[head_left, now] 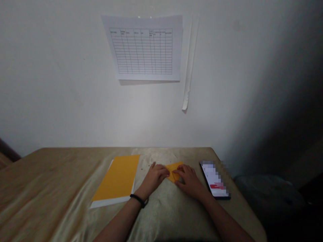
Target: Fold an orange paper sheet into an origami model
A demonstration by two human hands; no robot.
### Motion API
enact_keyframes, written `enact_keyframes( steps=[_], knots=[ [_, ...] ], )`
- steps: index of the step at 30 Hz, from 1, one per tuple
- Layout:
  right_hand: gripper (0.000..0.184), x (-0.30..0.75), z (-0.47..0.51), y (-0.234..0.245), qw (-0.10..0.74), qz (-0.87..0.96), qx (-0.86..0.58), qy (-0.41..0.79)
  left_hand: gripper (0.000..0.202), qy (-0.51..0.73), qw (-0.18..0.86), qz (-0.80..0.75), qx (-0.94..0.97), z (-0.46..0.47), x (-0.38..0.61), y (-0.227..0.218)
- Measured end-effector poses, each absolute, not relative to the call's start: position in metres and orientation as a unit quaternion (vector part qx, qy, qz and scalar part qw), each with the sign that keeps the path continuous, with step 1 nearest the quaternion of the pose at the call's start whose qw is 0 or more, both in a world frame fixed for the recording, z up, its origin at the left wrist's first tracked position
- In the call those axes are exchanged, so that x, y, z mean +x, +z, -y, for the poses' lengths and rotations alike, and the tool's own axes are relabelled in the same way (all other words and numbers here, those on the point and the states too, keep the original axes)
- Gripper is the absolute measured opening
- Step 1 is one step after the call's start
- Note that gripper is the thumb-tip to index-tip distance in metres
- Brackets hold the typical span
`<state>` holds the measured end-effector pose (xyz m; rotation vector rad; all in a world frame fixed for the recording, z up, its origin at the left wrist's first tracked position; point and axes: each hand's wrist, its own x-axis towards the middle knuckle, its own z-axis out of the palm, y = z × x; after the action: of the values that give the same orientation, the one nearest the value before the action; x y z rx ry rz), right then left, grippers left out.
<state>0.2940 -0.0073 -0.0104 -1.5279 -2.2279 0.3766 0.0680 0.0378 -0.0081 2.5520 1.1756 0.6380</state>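
A small folded orange paper (174, 168) lies on the cloth-covered table (63, 178), between my two hands. My left hand (154, 177), with a black band on its wrist, rests on the paper's left edge, fingers curled and pressed down on it. My right hand (188, 178) presses on the paper's right and lower part, its fingertips meeting the left hand's at the fold. Both hands hold the paper flat against the table.
A stack of orange sheets on a white sheet (116, 181) lies left of my hands. A phone (215, 180) with a lit screen lies to the right near the table's edge. A printed table sheet (143, 48) hangs on the wall ahead.
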Motion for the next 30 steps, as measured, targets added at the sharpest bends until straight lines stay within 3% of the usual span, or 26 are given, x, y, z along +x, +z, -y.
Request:
enact_keyframes(
  steps=[16,30],
  knots=[
    [0.04,0.2972,0.0049,-0.0091,0.204,0.8,-0.543,0.153,0.02,0.207,0.097,-0.413,0.882,-0.0346,0.0665,-0.0114],
    [0.047,0.2982,0.0056,-0.0086,0.189,0.802,-0.544,0.16,0.023,0.195,0.083,-0.423,0.881,-0.0321,0.0694,-0.0078]
  ],
)
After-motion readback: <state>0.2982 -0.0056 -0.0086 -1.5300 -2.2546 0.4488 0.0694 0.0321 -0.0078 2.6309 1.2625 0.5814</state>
